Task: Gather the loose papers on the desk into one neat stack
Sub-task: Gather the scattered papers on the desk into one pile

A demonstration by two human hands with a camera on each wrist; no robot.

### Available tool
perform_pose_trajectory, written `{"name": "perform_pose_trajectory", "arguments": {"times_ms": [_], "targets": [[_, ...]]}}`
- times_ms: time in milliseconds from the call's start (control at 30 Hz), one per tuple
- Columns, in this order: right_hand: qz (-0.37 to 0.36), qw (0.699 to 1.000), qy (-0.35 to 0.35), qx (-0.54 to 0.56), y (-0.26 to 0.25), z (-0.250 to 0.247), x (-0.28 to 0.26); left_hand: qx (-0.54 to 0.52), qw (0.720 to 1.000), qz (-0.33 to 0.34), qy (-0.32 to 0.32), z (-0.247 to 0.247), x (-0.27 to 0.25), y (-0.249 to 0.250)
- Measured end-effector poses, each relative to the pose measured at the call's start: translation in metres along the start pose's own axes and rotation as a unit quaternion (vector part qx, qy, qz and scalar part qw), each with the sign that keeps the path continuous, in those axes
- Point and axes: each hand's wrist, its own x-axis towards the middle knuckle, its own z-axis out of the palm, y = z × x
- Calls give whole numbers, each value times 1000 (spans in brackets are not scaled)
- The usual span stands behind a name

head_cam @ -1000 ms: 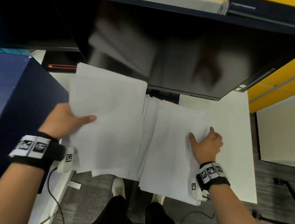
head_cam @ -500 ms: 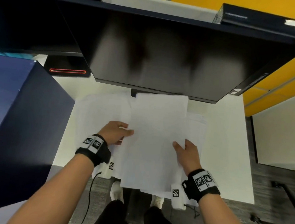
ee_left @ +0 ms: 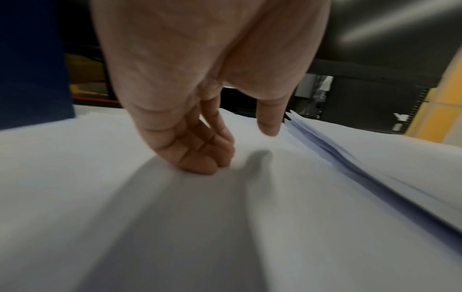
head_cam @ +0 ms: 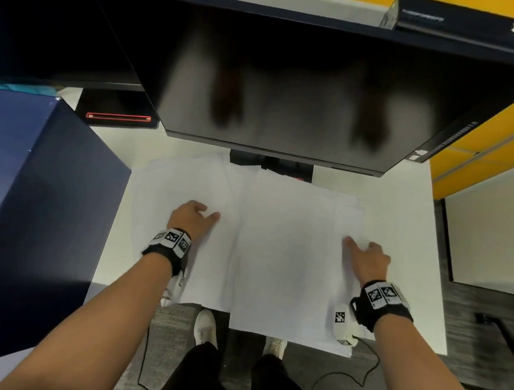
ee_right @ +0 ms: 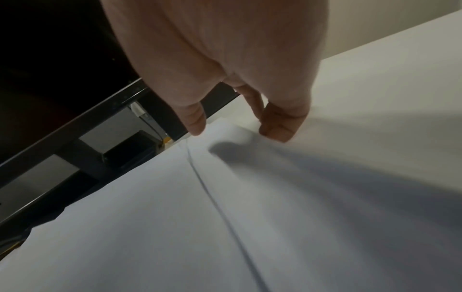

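Observation:
A stack of white papers (head_cam: pixel 284 253) lies in the middle of the white desk (head_cam: pixel 401 238), its near end hanging over the front edge. More loose white sheets (head_cam: pixel 182 185) lie spread to its left, partly under it. My left hand (head_cam: pixel 196 217) rests on these left sheets with bent fingertips (ee_left: pixel 207 164) pressing down and the thumb lifted, holding nothing. My right hand (head_cam: pixel 365 255) sits at the stack's right edge. Its thumb (ee_right: pixel 197 126) touches the top sheet, and its bent fingers (ee_right: pixel 277 132) lie against the paper edge on the desk.
A large dark monitor (head_cam: pixel 290 89) overhangs the back of the desk, its stand (head_cam: pixel 270 165) just behind the papers. A dark blue partition (head_cam: pixel 32 190) borders the left side. A black device with a red line (head_cam: pixel 118 114) sits at the back left.
The sheets my hands held up a second ago now lie flat on the desk. Both hands have let go and moved apart, left onto the left sheets, right to the stack's right edge.

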Motion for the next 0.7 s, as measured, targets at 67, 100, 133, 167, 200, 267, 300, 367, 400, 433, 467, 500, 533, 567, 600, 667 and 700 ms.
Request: {"name": "perform_pose_trajectory", "arguments": {"times_ms": [67, 100, 133, 167, 200, 267, 300, 367, 400, 433, 467, 500, 533, 567, 600, 667, 700], "targets": [[-38, 998, -21, -35, -12, 13, 0, 5, 999, 32, -35, 17, -5, 14], [-60, 996, -34, -49, -19, 22, -3, 15, 997, 52, -57, 28, -9, 21], [-82, 994, -52, -56, -24, 31, -5, 24, 994, 68, -78, 38, -13, 26], [-93, 991, -71, -60, -29, 37, -9, 30, 992, 77, -93, 47, -14, 29], [-108, 989, -83, -58, -30, 42, -9, 35, 992, 75, -100, 51, -16, 31], [-112, 989, -87, -45, -28, 41, -7, 35, 993, 72, -83, 45, -19, 30], [-102, 991, -80, -40, -26, 35, -8, 38, 994, 69, -72, 38, -21, 26], [-87, 992, -65, -62, -14, 24, -5, 79, 993, 60, -71, 23, -26, 12], [-86, 991, -64, -83, -6, 19, -7, 119, 987, 65, -89, 19, -33, 5], [-86, 988, -69, -104, 0, 20, -11, 159, 978, 76, -111, 16, -40, 0], [-100, 985, -74, -123, 5, 24, -16, 181, 971, 86, -129, 18, -46, -3], [-114, 980, -79, -144, 8, 31, -24, 185, 968, 96, -141, 23, -52, -5], [-127, 975, -85, -161, 10, 39, -32, 180, 967, 102, -151, 31, -57, -5], [-129, 972, -90, -172, 11, 46, -39, 177, 966, 111, -154, 37, -61, -3], [-130, 972, -90, -174, 11, 51, -44, 177, 965, 117, -155, 42, -62, -1], [-113, 979, -81, -150, 11, 48, -47, 168, 968, 108, -154, 39, -58, -3], [-96, 985, -69, -128, 12, 42, -43, 149, 975, 93, -138, 31, -53, -8]]}}
